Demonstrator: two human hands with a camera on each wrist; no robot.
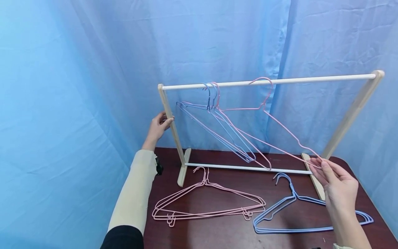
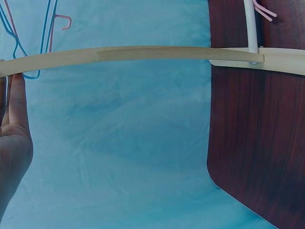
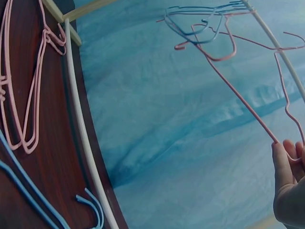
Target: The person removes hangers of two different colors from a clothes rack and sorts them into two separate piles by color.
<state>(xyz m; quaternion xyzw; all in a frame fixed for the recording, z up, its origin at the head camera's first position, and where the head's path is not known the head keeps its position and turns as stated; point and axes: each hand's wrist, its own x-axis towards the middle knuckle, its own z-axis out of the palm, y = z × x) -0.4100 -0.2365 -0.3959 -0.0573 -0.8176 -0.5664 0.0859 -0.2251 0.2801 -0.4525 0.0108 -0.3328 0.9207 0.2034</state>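
My left hand (image 1: 158, 127) holds the left wooden post (image 1: 172, 131) of a garment rack, thumb in front and fingers behind; in the left wrist view the hand (image 2: 14, 138) is partly cut off. At the right, my right hand (image 1: 340, 180) pinches the lower corner of a pink wire hanger (image 1: 284, 130). That hanger's hook lies over the white top rail (image 1: 308, 80), and its body slants down to the right. Left of it, blue hangers (image 1: 231, 129) and another pink hanger (image 1: 248, 141) hang close together from the rail. The right wrist view shows the pinched pink hanger (image 3: 240, 98) in the fingertips.
Several pink hangers (image 1: 199, 217) with small side hooks lie stacked on the dark red table (image 1: 217, 238). Blue hangers (image 1: 289, 230) lie at the right, partly behind my right forearm. A white lower bar (image 1: 230, 167) joins the rack's feet. Blue curtains (image 1: 109, 69) hang behind.
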